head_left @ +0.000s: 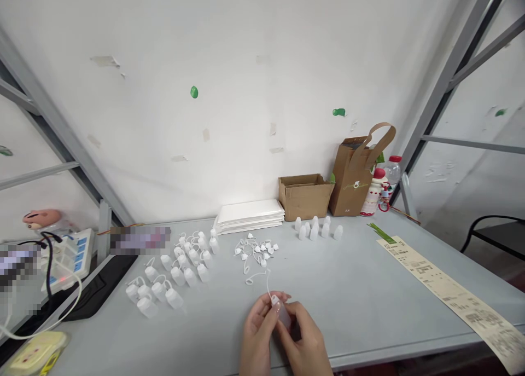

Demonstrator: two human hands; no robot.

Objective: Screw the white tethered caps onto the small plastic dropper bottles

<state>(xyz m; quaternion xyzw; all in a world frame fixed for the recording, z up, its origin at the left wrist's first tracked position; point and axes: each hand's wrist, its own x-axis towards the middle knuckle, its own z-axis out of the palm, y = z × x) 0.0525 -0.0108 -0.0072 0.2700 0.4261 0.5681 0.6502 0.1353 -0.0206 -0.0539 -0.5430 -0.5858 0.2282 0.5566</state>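
Note:
Near the front edge of the table, a small translucent white bottle (284,313) is held between both hands and tilts slightly. My left hand (258,329) pinches it near the neck, its thumb over the upper part. My right hand (305,337) closes around the lower body, hiding the base. A thin white tube (268,283) rises from my left fingertips and curls over the table. Beyond lies a loose pile of small white caps with tubes (256,249). To the left stand several bottles with tubes fitted (190,277); several bare bottles (314,233) stand to the right.
White flat sheets (250,214) are stacked by the wall, beside an open cardboard box (305,198) and a brown paper bag (348,184). A long paper strip (443,294) hangs over the right edge. Left are a black mat (100,288), a power strip (76,255) and a yellow case (36,354).

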